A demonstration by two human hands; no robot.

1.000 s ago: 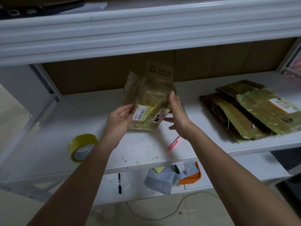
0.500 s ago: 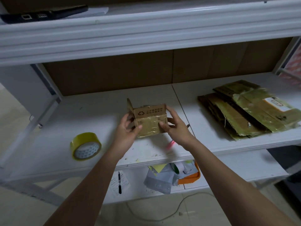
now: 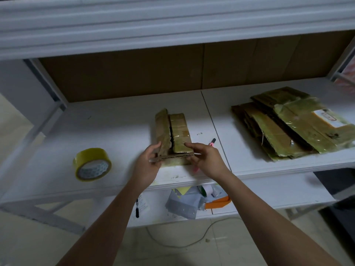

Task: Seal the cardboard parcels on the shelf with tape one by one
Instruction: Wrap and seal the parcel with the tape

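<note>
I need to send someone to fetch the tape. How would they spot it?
Look at the white middle shelf, left half. The roll of yellow tape stands on its edge near the front, left of the small cardboard parcel held by both hands. It is the only round thing on that shelf.

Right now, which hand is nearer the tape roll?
Left. The left hand holds the cardboard parcel just right of the tape roll; the right hand is at the parcel's far side, further from the roll.
</note>
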